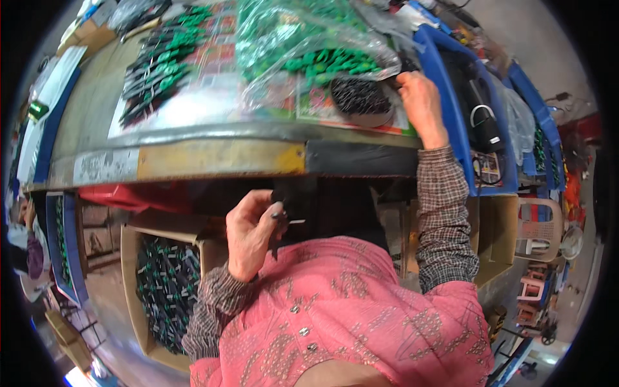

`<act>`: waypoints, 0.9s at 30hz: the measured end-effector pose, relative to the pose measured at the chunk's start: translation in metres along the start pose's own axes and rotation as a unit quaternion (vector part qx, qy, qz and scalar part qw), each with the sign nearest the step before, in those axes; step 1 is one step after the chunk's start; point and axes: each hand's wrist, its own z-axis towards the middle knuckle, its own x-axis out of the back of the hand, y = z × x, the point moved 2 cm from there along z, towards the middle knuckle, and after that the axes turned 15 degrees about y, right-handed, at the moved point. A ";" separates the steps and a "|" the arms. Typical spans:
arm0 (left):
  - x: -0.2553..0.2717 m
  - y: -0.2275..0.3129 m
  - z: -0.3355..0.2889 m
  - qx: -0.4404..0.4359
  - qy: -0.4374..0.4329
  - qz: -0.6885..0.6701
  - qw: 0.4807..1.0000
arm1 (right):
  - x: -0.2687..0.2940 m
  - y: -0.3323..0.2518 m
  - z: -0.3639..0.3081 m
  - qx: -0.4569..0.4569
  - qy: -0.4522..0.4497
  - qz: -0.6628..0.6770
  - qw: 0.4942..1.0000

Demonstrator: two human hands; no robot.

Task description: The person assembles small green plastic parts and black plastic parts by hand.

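Note:
My left hand (248, 235) is closed in front of my chest, gripping a small black part (278, 218) from which a thin silvery pin sticks out. The rest of that part is hidden by my fingers. Over the right end of the workbench, my right hand (422, 106) has its fingers pinched together beside a blue bin; whatever may be between them is too small or hidden. Close to its left lies a pile of small black pieces (360, 98). Behind that pile, green plastic parts (332, 64) spill from a large clear plastic bag (284, 32).
Bundles of long black-and-green pieces (155, 71) lie on the bench at left. The metal-edged bench front (219, 159) runs before me. A cardboard box (132, 284) below left holds many black-and-green pieces. The blue bin (445, 84) holds dark items. Another person's hand (29, 213) shows far left.

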 end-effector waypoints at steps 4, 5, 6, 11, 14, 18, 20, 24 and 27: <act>0.000 -0.003 0.000 0.037 -0.004 -0.033 0.999 | 0.023 -0.023 0.002 -0.028 -0.022 0.037 0.999; 0.002 -0.004 -0.001 0.039 0.004 -0.031 0.999 | 0.030 -0.036 0.002 -0.051 -0.017 0.079 0.995; 0.002 -0.003 -0.002 0.037 0.002 -0.037 0.999 | 0.037 -0.051 0.001 -0.075 -0.011 0.119 0.990; 0.004 -0.006 -0.007 0.042 0.004 -0.046 0.998 | 0.058 -0.129 -0.032 -0.254 -0.121 0.428 0.859; 0.002 -0.003 -0.011 0.059 0.000 -0.064 0.996 | 0.063 -0.166 -0.055 -0.293 -0.197 0.523 0.776; 0.004 -0.001 -0.015 0.072 -0.007 -0.059 0.996 | 0.063 -0.190 -0.072 -0.286 -0.241 0.568 0.733; 0.006 -0.002 -0.015 0.073 -0.011 -0.052 0.996 | 0.062 -0.196 -0.076 -0.286 -0.245 0.579 0.724; 0.009 -0.002 -0.017 0.071 -0.012 -0.057 0.996 | 0.062 -0.201 -0.075 -0.298 -0.230 0.582 0.721; 0.011 -0.001 -0.017 0.071 -0.014 -0.057 0.996 | 0.064 -0.205 -0.074 -0.299 -0.235 0.586 0.715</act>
